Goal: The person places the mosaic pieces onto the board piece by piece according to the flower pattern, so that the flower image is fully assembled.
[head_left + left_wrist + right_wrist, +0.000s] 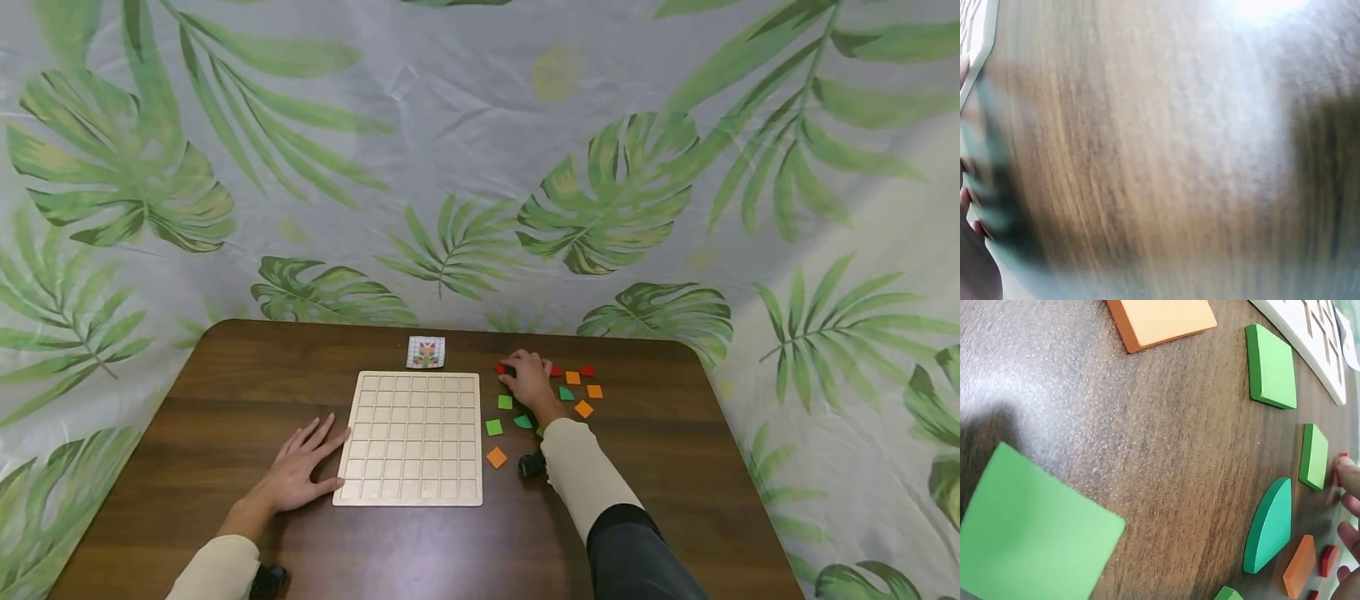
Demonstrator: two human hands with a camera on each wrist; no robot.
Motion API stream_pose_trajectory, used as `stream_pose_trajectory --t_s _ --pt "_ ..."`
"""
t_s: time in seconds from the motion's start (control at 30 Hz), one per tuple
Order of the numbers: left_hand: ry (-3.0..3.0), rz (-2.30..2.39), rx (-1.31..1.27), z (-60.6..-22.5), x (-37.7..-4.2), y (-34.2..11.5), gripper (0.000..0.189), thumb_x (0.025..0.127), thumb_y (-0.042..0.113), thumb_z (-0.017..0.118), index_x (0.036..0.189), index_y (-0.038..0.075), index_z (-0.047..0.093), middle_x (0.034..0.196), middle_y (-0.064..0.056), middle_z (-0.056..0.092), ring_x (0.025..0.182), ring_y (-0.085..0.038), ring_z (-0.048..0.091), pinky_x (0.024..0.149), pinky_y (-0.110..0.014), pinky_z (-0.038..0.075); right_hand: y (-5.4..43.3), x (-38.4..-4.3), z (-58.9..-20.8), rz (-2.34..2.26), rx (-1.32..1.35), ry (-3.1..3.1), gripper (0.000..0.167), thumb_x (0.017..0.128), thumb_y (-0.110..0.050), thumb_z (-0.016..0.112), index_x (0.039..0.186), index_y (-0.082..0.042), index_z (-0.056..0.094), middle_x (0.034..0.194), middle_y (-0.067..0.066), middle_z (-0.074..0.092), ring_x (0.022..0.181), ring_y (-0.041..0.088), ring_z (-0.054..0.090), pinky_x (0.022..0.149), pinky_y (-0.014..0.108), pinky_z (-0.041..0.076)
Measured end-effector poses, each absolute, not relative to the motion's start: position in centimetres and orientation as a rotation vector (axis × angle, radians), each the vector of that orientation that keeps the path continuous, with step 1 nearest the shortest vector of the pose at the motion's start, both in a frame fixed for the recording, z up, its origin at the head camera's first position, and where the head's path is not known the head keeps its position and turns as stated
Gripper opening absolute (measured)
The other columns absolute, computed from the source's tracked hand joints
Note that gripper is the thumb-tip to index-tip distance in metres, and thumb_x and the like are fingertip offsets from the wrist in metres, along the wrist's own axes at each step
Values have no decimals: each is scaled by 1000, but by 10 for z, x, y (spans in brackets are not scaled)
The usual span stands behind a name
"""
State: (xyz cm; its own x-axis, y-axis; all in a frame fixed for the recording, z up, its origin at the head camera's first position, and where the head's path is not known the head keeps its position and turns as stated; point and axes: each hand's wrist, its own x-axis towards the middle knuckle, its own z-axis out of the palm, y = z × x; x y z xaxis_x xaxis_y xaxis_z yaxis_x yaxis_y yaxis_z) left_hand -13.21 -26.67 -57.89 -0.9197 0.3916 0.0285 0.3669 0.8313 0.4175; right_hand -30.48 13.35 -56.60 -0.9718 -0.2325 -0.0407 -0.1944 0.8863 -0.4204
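My left hand [297,473] lies with spread fingers at the left side of a pale wooden grid board [482,442], fingertip and thumb touching its edge. The board's square cells hold no pieces. Beyond the board's upper right corner, my right hand [529,382] pinches a small red piece [499,368] between thumb and fingers, low over the table. Its fingers [1349,478] show at the right edge of the right wrist view, partly cut off. Around that hand lie green squares [1272,367], teal quarter-round pieces [1270,525], orange squares [583,408] and other red pieces [588,370].
A small card [425,352] with a coloured grid pattern lies behind the board. An orange square [497,457] sits just right of the board. The brown wooden table [247,375] ends at a leaf-patterned cloth [465,167].
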Motion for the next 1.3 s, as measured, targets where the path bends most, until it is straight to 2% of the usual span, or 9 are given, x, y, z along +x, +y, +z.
stream_pose_trajectory --t_s 0.33,0.57,0.9,1.0,1.1,1.3 --pt "2931 676 605 -580 -131 -269 72 86 48 66 146 16 43 154 -25 26 139 -48 21 109 -63 13 131 -306 -569 -644 -325 2989 34 93 -27 66 124 -13 67 123 6 56 112 31 48 95 52 29" --pt "2928 682 614 -579 -133 -268 71 86 48 65 146 16 44 154 -24 26 139 -48 20 109 -62 12 131 -309 -567 -643 -300 3018 30 91 -25 68 117 -12 70 119 8 58 110 32 50 90 49 34" --pt "2915 680 594 -579 -130 -271 72 86 48 65 146 16 44 154 -24 26 140 -48 20 109 -63 12 126 -309 -569 -760 -239 2966 23 89 -21 71 108 -9 70 120 10 61 112 33 52 92 47 35" --pt "2912 673 588 -579 -130 -270 72 86 49 65 146 16 43 155 -23 25 140 -47 20 110 -63 12 127 -307 -569 -801 -221 2969 21 87 -19 73 105 -8 69 112 9 65 106 31 57 92 47 35" --pt "2910 668 581 -580 -131 -269 72 86 50 64 147 17 42 155 -22 24 141 -47 19 110 -63 11 128 -305 -568 -843 -202 2961 20 86 -19 74 102 -9 68 97 6 67 93 27 60 89 44 35" --pt "2937 685 614 -582 -132 -269 71 86 49 65 146 18 43 154 -24 27 139 -49 22 108 -64 13 132 -304 -570 -924 -203 2931 16 86 -17 74 97 -9 66 79 1 61 76 22 56 85 42 34"
